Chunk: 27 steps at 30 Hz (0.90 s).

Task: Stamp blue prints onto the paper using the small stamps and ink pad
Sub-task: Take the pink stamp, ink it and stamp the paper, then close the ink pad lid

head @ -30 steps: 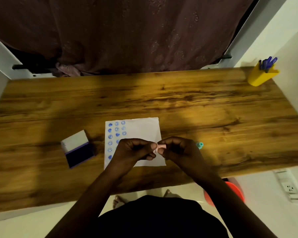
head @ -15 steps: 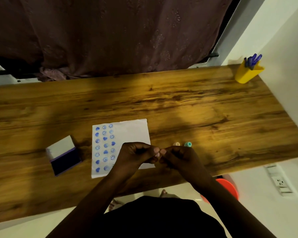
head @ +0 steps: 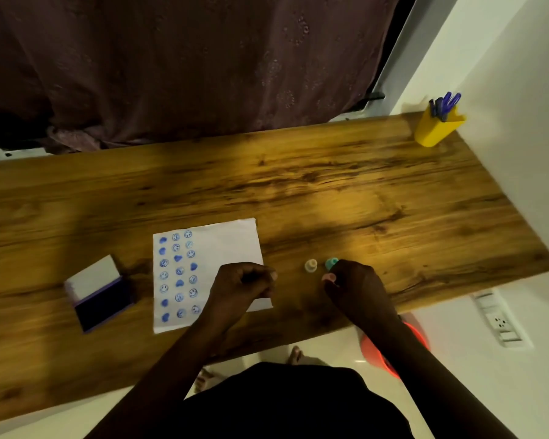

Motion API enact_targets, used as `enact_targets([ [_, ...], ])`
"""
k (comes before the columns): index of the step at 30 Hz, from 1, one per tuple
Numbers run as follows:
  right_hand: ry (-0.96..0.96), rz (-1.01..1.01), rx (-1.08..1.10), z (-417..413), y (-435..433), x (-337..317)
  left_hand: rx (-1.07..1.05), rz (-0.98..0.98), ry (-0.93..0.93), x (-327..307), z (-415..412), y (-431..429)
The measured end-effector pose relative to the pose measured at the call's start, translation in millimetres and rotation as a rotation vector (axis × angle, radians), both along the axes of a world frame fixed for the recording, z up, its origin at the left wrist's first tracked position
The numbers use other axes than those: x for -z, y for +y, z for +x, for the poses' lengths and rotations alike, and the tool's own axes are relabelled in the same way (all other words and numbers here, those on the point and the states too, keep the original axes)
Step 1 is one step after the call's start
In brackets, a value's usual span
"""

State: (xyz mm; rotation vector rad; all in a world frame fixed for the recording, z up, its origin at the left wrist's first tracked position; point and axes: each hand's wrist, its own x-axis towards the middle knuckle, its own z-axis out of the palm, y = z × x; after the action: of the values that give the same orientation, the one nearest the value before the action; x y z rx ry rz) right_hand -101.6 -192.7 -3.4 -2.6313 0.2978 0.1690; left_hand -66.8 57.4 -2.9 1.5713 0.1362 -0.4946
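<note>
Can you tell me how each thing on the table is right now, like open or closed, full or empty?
ink pad: lid open.
paper: flat, three columns of blue prints, right part blank.
beige stamp: standing upright, untouched.
teal stamp: upright, beside right hand.
pink stamp: pinched in right hand.
left hand: curled over paper; contents hidden.
yellow cup: holds pens.

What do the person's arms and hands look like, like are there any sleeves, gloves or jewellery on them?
Both arms are bare from the hands up as far as the picture shows: no sleeves, no gloves. The left hand and right hand show no rings, and neither wrist shows a watch or band, though the dim light and blur could hide small items.
</note>
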Motion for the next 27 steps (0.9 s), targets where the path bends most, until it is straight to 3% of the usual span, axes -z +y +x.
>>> enact_targets([
  [10,0.078,-0.091,-0.074,6.1,2.9,6.8,-0.075,0.029,0.047,2.9,-6.3,25.0],
  [15,-0.074,-0.105,-0.122,11.9,8.5,-21.7,-0.13,0.045,-0.003,0.4,-5.8,36.9],
  [21,-0.186,0.116,-0.207,36.0,67.1,-54.9,-0.214,0.144,-0.077,-10.9,-1.0,60.9],
  [27,-0.111,0.274,-0.33,63.7,152.4,-54.5,-0.382,0.192,-0.058,-21.8,-6.0,106.6],
])
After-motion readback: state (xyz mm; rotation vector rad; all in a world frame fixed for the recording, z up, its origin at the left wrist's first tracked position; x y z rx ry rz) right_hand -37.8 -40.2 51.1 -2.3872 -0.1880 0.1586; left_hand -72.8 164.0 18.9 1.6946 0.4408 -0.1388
